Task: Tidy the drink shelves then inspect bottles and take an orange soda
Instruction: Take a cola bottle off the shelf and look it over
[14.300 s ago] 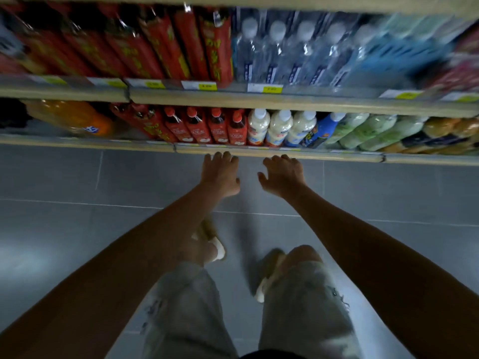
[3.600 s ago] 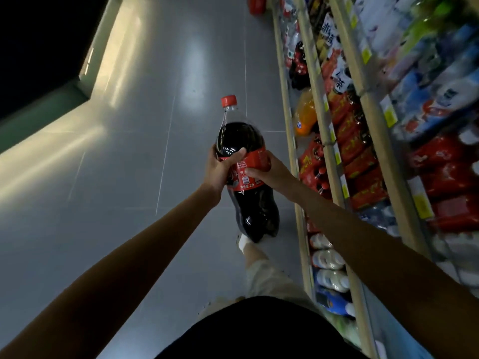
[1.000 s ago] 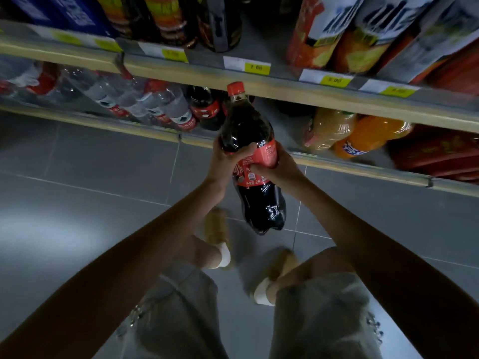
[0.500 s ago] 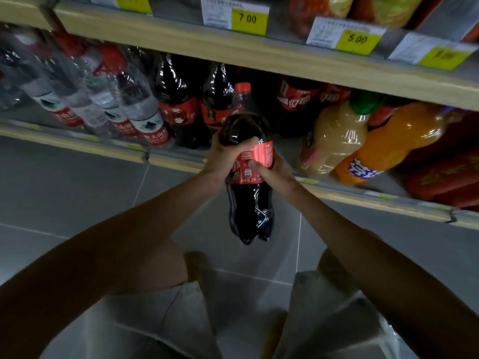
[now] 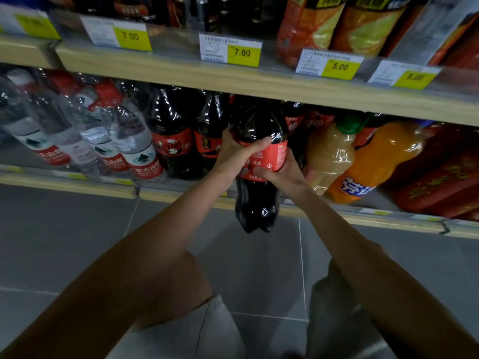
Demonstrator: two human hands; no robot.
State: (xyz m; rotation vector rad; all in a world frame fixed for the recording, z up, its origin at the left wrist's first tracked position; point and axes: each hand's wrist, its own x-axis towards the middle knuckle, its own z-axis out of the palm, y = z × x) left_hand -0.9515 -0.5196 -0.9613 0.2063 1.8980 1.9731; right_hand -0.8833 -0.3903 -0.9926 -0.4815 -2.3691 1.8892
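— While both hands are wrapped round that cola bottle [image 5: 259, 161], which way does the orange soda lie from them?

— Off to the person's right, on the same bottom shelf [image 5: 181, 194]. The orange soda bottle [image 5: 375, 161] leans there with a pale, cloudy juice bottle [image 5: 329, 154] between it and the hands.

— So which hand is nearer?

— The right hand [image 5: 282, 174]. It grips the lower edge of the red label, fingers curled round the far side, just beside the pale juice. The left hand [image 5: 236, 154] clasps the shoulder of the cola from the other side, thumb across the label, so it sits well further from the orange one.

— How does the orange bottle lie?

— Tilted. Its base points down and toward the shelf's front lip, and its neck runs up and back to the right under the upper shelf [image 5: 259, 81]. The cap end is in shadow; I think it tucks behind the shelf edge, but I can't be sure.

— And the cola?

— Roughly upright, base hanging past the shelf lip over the floor [image 5: 77, 229], top pushed in among the other dark cola bottles [image 5: 176, 136] beside the water bottles [image 5: 124, 146].

— Then the next move?

— My guess: seat the cola first, since both hands are full, then reach rightward with the right hand past the pale bottle, taking the orange one round its belly along that slant.
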